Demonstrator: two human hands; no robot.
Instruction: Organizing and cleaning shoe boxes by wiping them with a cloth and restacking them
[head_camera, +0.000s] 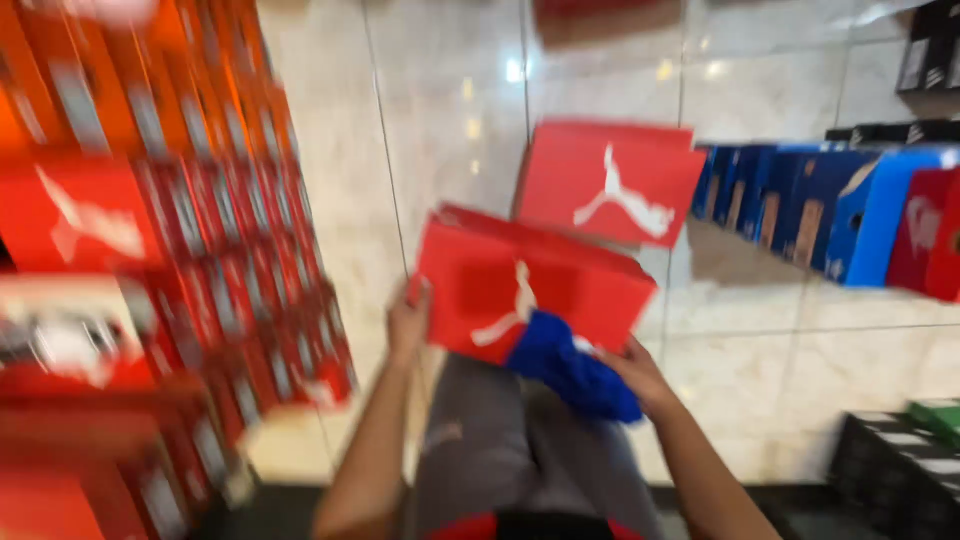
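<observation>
1. A glossy floor of pale marble-look tiles (450, 130) fills the middle of the scene, its dark grout lines running away from the viewer and ceiling lights mirrored in the polish.

2. At left, a tall wall of red-orange cardboard shoeboxes (200, 250) rises in tight stacked rows, end labels facing out; motion blur smears the detail.

3. At far right, a low row of blue shoeboxes (800, 205) stands on the tiles, with a couple of red boxes at its right end.

4. Near right, at the bottom corner, sit black boxes (900, 470) with a green one on top.

5. A red rectangular shoebox lid (605, 180), bearing a white animal figure, lies on the floor just beyond the held box.

6. In the centre, a red cardboard shoebox (500, 275) with the same white figure is held up, tilted, above the person's grey-clad lap.

7. A bright blue cloth (570, 365), soft and crumpled, is pressed against the box's near right corner.

8. The left hand (408, 325) grips the box's left edge, fingers closed on the card.

9. The right hand (640, 375) seems to clasp both cloth and box corner, though blur hides the fingers.
</observation>
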